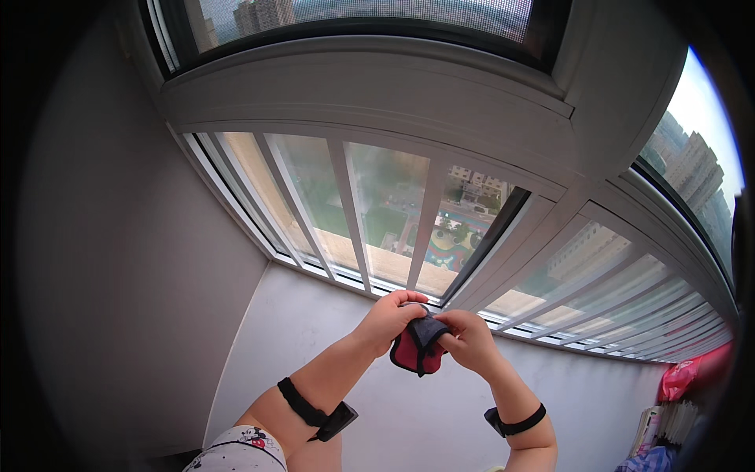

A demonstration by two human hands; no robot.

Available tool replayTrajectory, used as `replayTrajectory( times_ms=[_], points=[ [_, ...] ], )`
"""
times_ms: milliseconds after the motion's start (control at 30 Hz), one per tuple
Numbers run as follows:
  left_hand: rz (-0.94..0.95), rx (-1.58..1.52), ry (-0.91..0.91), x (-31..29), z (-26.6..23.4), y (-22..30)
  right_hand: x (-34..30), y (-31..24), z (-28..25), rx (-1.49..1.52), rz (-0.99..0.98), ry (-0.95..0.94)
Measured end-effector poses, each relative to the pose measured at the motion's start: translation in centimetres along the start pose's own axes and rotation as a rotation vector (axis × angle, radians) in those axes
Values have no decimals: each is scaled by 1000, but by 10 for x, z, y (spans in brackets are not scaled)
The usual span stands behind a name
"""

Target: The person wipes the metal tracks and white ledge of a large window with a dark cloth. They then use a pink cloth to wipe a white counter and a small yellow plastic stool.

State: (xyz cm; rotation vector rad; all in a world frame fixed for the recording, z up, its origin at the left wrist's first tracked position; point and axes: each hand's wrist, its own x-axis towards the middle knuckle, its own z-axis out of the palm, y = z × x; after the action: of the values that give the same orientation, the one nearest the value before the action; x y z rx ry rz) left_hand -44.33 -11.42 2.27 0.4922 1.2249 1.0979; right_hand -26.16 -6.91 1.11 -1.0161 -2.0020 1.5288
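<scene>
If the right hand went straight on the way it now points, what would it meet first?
The red-and-grey pouch, which the right hand touches; beyond it, probably the left hand, though depth is unclear.

The pouch (pixel 410 352) sits between the two hands, with the left hand (pixel 395 316) at its left edge and the right hand (pixel 469 340) at its right. Behind the pouch is the low wall (pixel 429 417); beyond and above it, the barred window (pixel 425 228), topped by the upper window (pixel 377 17). Left of the pouch stands the side wall (pixel 141 259). Well to its right are the plastic bag (pixel 679 381) and, just below that, the papers (pixel 668 423). Nearer the person than the pouch, a strap (pixel 297 403) circles the left forearm.
</scene>
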Motion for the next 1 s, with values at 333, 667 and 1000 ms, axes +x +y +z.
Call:
replayTrajectory(
  times_ms=[333,667,1000],
  points=[
    [317,-34,-170,8,25,-39,2,-63,-25,-627,273,123],
    [-10,-610,-299,-7,25,-25,-32,-93,7,-803,293,243],
    [-98,-865,93,-7,10,4,36,-203,-17,-1608,-559,734]
  ],
)
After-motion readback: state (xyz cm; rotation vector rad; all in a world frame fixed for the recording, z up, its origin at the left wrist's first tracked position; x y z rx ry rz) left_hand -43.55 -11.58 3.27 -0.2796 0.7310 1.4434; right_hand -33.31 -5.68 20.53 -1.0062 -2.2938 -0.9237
